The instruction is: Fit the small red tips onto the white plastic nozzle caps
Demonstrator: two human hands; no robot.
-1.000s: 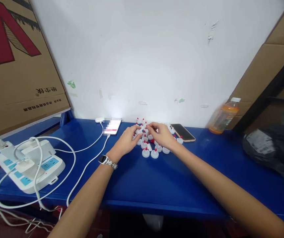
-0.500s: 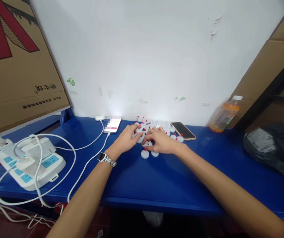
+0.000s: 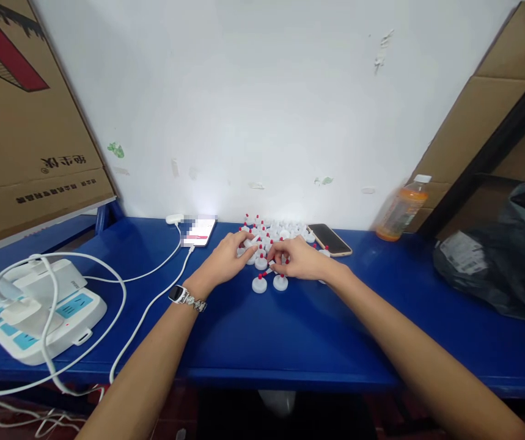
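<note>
The right hand (image 3: pixel 302 261) has slid in close and now pinches narrow at a small piece beside the white caps (image 3: pixel 271 238); what its grip holds is too small to tell. The left hand (image 3: pixel 226 260) rests fingertips on the cluster's near edge. The caps sit mid-desk (image 3: pixel 290 330), between two phones (image 3: pixel 200 231), so sorting carries on.
</note>
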